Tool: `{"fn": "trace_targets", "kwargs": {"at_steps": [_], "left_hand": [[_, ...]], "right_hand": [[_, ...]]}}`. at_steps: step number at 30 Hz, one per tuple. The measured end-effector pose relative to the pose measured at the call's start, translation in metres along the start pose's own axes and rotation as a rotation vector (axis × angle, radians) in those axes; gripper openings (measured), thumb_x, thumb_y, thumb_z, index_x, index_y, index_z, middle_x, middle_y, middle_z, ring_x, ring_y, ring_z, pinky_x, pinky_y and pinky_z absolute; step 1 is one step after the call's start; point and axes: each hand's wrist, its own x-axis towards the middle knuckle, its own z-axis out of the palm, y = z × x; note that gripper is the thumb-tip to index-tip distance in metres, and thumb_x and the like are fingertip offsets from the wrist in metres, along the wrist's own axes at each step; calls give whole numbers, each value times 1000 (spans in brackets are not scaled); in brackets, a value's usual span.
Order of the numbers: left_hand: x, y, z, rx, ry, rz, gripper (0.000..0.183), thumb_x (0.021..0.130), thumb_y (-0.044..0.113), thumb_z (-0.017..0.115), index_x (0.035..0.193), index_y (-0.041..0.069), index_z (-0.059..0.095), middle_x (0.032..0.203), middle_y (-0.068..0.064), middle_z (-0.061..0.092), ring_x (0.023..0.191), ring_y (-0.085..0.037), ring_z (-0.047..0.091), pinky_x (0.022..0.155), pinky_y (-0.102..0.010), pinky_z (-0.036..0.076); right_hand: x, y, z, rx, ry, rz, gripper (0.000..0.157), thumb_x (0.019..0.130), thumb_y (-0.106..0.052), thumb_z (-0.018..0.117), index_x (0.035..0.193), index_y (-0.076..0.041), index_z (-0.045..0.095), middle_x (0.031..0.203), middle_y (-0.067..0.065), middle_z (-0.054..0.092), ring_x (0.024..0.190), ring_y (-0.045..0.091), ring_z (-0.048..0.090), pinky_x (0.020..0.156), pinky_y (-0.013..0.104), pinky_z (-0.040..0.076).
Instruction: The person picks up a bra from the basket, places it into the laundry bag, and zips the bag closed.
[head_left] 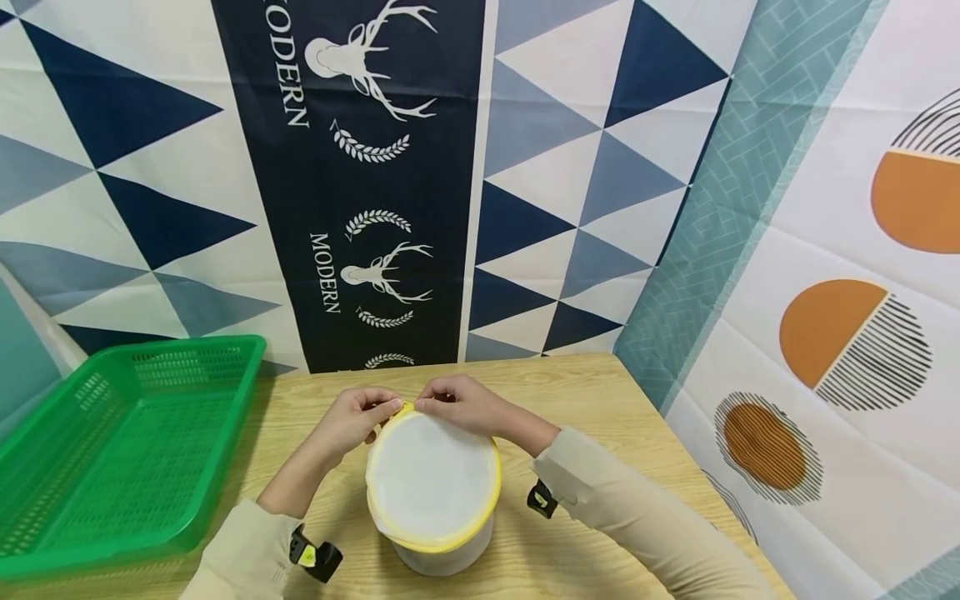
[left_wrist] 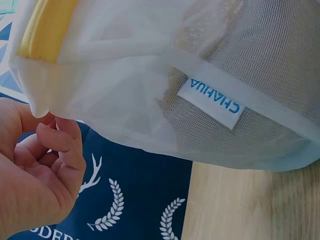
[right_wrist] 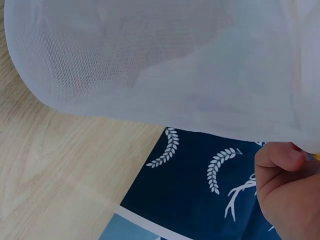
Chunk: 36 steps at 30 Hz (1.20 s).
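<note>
A white mesh laundry bag (head_left: 435, 479) with a yellow zipper round its top stands upright on the table, rounded like a drum. Its label (left_wrist: 212, 101) reads CHAHUA in the left wrist view. At the far side of the rim, my left hand (head_left: 358, 421) pinches the bag's edge between thumb and fingers. Just beside it, my right hand (head_left: 465, 406) pinches the yellow zipper at the rim; its fingertips hide whatever small part they hold. In the right wrist view, the right hand (right_wrist: 290, 185) sits at the frame's edge, a bit of yellow at its fingertips.
A green plastic basket (head_left: 120, 467) with perforated sides stands left of the bag. The wooden table (head_left: 592, 408) meets a wall hung with a patterned cloth (head_left: 390, 192) at the back. Another printed cloth (head_left: 795, 333) covers the right side.
</note>
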Motion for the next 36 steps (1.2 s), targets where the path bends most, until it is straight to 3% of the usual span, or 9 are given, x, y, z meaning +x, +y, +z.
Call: {"fn": "trace_targets", "kwargs": {"at_steps": [15,22,36], "left_hand": [[-1,1,1,4,17,-13,30,87,26,54,104,1,60,73,0,55,62,-12,45,47,-22,37],[-2,-2,-2,11,7,-4,29,87,27,54,103,3,61,72,0,55,65,-13,49,48,-21,38],[0,1,1,-3,5,-3,30,88,26,53,105,2,60,73,-1,54,64,-14,46,47,-23,37]], "right_hand": [[-5,3,-1,26,21,-15,18,90,-15,50,90,-3,63,83,8,60,65,7,46,56,18,42],[7,35,8,24,45,-1,17,89,-24,51,89,-14,64,83,1,60,66,8,48,57,19,43],[11,39,6,58,24,23,21,89,-32,50,86,-17,64,77,0,58,62,8,50,53,22,46]]}}
